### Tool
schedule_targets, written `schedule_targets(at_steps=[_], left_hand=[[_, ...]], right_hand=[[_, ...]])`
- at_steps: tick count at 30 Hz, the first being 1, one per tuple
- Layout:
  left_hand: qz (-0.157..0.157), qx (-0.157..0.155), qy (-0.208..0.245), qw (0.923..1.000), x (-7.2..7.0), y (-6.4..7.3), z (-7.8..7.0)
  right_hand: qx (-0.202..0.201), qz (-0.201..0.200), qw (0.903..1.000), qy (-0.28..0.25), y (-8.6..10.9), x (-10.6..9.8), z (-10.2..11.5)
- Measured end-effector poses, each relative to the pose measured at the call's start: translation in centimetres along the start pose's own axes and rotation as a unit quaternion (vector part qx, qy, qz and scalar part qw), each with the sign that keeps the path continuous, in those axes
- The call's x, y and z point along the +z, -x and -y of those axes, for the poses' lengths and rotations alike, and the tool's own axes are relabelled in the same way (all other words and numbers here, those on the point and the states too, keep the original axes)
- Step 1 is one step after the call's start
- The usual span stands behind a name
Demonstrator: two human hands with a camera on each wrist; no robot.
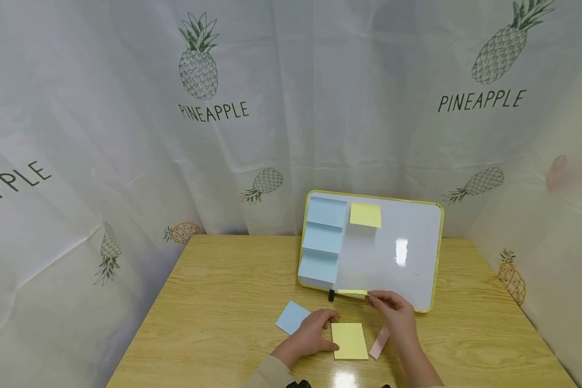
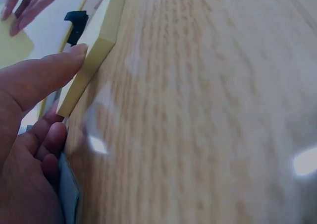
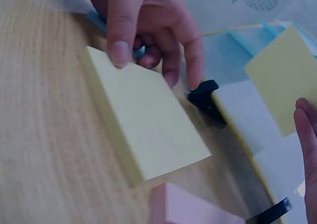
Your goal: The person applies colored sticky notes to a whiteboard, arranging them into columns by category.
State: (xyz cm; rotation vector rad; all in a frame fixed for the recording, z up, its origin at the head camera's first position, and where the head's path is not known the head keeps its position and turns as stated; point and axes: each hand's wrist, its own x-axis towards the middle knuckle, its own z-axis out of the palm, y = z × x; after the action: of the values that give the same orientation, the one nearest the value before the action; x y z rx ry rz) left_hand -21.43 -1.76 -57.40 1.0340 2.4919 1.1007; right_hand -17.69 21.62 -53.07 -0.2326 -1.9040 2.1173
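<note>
My left hand holds a thick pad of yellow sticky notes by its left side on the table. In the left wrist view its thumb lies on the pad's top near a corner, with the other fingers around the far side. Between thumb and fingertips, my right hand pinches a single yellow sticky note by its right end. That note is up off the pad, in front of the whiteboard's lower edge, and appears nearly edge-on in the head view.
Three blue sticky notes run down the whiteboard's left side, with one yellow note at top centre. A blue pad lies left of my left hand, a pink pad right of the yellow pad. A black stand foot juts from the board.
</note>
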Motion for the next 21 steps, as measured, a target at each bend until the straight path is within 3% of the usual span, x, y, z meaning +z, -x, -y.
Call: schedule_targets(at_steps=[5, 7, 16, 21], left_hand=[[-0.002, -0.048, 0.073, 0.9961, -0.4, -0.4, -0.5], [-0.014, -0.052, 0.091, 0.9944, -0.9, -0.8, -1.0], [-0.122, -0.017, 0.122, 0.9849, -5.4, -3.6, -5.0], [-0.175, 0.004, 0.077, 0.9815, -7.5, -5.9, -6.3]], right_hand=[[-0.01, -0.007, 0.9998, 0.018, -0.8, 0.2, 1.3], [-0.017, -0.013, 0.9995, 0.023, -1.2, 0.3, 1.6], [-0.032, -0.047, 0.9974, 0.044, -3.0, 1.1, 2.5], [-0.031, -0.058, 0.9965, 0.051, -3.9, 1.5, 3.0]])
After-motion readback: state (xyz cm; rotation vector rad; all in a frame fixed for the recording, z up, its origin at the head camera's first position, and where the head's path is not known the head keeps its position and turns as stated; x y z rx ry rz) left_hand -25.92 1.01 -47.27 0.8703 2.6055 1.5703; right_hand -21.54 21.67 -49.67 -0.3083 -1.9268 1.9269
